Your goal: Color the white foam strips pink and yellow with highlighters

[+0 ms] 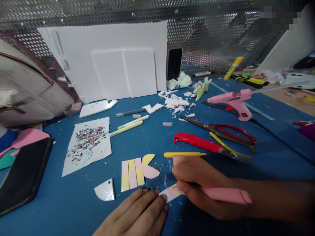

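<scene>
My right hand (197,183) is closed around a pink marker (221,194), its tip down on a small white piece (169,194) partly coloured pink and yellow. My left hand (140,213) lies flat with fingers extended, its fingertips at the left end of that piece. Several pink and yellow coloured pieces (133,173) sit side by side just beyond my left hand. To their left is a white rounded piece (105,190) with a small dark hole. A yellow marker (184,154) lies just past my right hand.
A red-handled cutter (197,142), scissors (211,127) and a pink glue gun (236,100) lie at the right. Paper with colourful bits (88,141) and a black phone (24,173) are left. White boards (110,39) stand behind, beside white scraps (176,102).
</scene>
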`<state>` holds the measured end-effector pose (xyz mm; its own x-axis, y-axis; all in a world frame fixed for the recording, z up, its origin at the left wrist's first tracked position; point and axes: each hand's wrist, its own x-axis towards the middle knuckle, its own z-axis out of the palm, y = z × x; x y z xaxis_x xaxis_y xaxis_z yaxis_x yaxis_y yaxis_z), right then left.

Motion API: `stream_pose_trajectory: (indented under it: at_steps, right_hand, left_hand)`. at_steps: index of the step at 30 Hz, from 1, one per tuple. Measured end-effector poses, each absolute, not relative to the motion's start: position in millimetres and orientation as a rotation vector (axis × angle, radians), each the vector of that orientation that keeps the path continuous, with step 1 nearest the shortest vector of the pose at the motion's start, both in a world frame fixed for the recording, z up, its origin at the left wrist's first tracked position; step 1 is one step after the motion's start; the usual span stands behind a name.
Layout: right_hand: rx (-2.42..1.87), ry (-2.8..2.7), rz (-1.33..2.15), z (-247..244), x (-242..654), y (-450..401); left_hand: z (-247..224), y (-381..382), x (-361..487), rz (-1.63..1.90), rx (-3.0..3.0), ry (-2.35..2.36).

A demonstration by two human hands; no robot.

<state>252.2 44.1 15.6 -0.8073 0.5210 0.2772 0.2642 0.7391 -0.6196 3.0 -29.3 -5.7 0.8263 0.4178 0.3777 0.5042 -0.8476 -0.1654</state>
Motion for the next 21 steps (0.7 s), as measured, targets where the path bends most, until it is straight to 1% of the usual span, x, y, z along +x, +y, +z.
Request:
stream_pose_trajectory:
  at_steps: [6, 9, 14, 18, 21]
  right_hand:
    - [-0.536, -2.529, 0.750, 15.5, 252.2, 43.0]
    - [-0.614, -2.543, 0.729, 15.2, 252.1, 43.0]
    - [-0.559, -2.518, 0.749, 14.9, 251.3, 43.4]
    - [-0.659, -2.495, 0.785, 15.7, 250.5, 43.7]
    - [-0.599, -2.457, 0.806, 14.5, 251.4, 43.7]
  left_hand:
    - [-5.7, -26.2, 4.4, -0.500, -2.744, -0.729]
    - [-6.1, -25.9, 4.9, -0.478, -2.756, -0.727]
    - [-6.1, -26.0, 4.1, -0.476, -2.745, -0.696]
    - [-4.1, -28.1, 3.9, -0.481, -2.757, -0.704]
    - [-3.5, -28.8, 4.3, -0.507, -2.746, -0.730]
